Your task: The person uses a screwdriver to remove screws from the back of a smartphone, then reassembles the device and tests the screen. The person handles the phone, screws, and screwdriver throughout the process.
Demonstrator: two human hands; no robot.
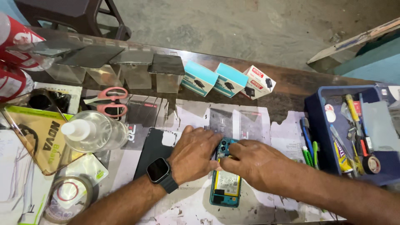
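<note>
Both hands point(196, 154) point(250, 162) cover the opened teal phone's point(225, 187) upper end.

Toward twelve o'clock, two light-blue boxes point(199, 78) point(229, 80) beside a red-and-white box point(258, 82); at nine, flat yellow-green package point(35, 135); dark square watch screen point(158, 170) near six.

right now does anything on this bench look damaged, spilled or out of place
The teal phone under the left hand and right hand lies with its back cover off, insides bared. The paper sheet lining the table is torn and patchy. A clear bottle lies on its side; no spill shows.
</note>
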